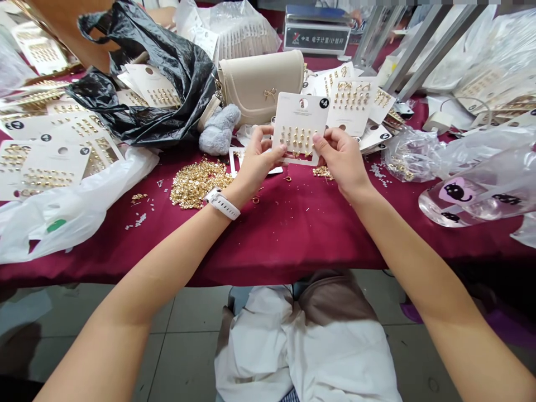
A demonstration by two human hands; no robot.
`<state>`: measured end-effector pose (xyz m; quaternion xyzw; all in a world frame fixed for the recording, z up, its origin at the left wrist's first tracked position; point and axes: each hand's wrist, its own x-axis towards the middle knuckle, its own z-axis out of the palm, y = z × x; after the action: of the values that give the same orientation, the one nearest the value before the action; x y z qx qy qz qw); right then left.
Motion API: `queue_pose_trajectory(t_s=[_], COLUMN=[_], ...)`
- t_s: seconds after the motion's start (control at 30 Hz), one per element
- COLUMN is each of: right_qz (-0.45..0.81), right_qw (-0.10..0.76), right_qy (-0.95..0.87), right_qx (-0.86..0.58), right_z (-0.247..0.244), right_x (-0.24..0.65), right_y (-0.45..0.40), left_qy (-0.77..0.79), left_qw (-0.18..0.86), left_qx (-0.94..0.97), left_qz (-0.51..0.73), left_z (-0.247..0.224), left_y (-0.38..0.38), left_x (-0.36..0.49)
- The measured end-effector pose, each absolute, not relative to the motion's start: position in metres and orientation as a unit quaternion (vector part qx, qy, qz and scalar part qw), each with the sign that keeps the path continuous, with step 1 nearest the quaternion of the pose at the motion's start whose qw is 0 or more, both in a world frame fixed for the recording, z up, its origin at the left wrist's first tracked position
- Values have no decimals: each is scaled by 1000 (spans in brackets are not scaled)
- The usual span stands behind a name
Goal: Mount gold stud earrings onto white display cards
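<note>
In the head view, the left hand (259, 159) and right hand (341, 159) stand apart, each pinching one side of a white card of gold stud earrings (299, 125). The card is held upright above the maroon-covered tabletop (293, 237), right of a heap of loose gold earrings (199, 181).

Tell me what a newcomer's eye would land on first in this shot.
The earring card pinched between the left hand and right hand sits at the center, above the maroon tablecloth. To its left lies a heap of gold pieces. Behind the card stands a cream handbag, beside a crumpled black plastic bag.
</note>
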<state>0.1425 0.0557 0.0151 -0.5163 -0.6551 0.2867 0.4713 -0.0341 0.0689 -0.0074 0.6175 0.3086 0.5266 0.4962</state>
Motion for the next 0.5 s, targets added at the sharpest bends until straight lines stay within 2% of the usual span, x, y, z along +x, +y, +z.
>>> queue_pose_trajectory(t_s=[0.17,0.43,0.5], right_qz=[315,236,200], right_qw=[498,472,439], right_qy=[-631,-672,-707], right_qx=[-504,-520,-517], right_z=[17,18,17], right_x=[138,138,141], right_y=[51,48,50], left_qy=[331,348,345], left_qw=[450,277,234], left_qx=[672,741,749], left_qz=[487,503,515], left_z=[-12,-14,-11], left_y=[71,68,67], left_x=[-35,-38,-38])
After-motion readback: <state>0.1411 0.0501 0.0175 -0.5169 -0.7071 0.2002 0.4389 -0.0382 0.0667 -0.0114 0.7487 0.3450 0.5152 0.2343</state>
